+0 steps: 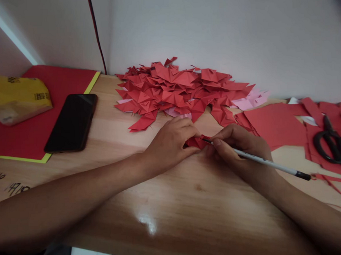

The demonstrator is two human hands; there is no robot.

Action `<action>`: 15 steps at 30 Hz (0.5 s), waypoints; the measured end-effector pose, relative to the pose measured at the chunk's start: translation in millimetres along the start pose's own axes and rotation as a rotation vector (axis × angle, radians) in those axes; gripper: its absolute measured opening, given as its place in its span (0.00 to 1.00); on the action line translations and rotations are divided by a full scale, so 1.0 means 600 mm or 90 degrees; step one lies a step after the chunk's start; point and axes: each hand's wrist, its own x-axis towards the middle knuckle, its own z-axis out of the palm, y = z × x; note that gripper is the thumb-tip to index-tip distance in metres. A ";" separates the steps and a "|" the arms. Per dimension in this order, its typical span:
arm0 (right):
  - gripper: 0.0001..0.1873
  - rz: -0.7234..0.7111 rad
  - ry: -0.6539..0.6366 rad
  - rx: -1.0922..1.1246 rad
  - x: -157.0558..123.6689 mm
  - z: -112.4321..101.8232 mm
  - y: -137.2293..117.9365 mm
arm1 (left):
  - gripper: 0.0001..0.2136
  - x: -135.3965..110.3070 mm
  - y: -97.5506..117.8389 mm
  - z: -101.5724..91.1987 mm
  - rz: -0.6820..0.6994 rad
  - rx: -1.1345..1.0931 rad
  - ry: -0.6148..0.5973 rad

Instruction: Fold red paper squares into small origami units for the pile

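Between my hands, low over the wooden table (174,203), is a small folded piece of red paper (194,142). The fingers and thumb of my left hand (175,138) are closed on its left side. My right hand (237,147) grips a slim white pen-like stick with a black end (269,163). Its dark tip meets the paper's right edge; whether it is a pen or a brush I cannot tell. Just beyond my hands lies a large heap of folded red paper pieces (174,89), with some pink ones (251,99) among them.
Flat red paper squares (275,122) are stacked at the right, with black-handled scissors (333,143) on more red paper and thin red strips (336,179) nearer me. At the left, a black phone (71,123) overlaps red and yellow sheets (67,77) beside a yellow package (17,97).
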 end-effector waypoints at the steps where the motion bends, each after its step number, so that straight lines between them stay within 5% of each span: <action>1: 0.08 0.002 0.002 0.004 0.000 0.001 -0.002 | 0.05 0.000 0.000 0.000 -0.002 0.000 0.000; 15: 0.07 0.000 0.012 -0.018 -0.001 0.001 0.002 | 0.06 0.000 0.000 0.001 0.002 0.004 0.000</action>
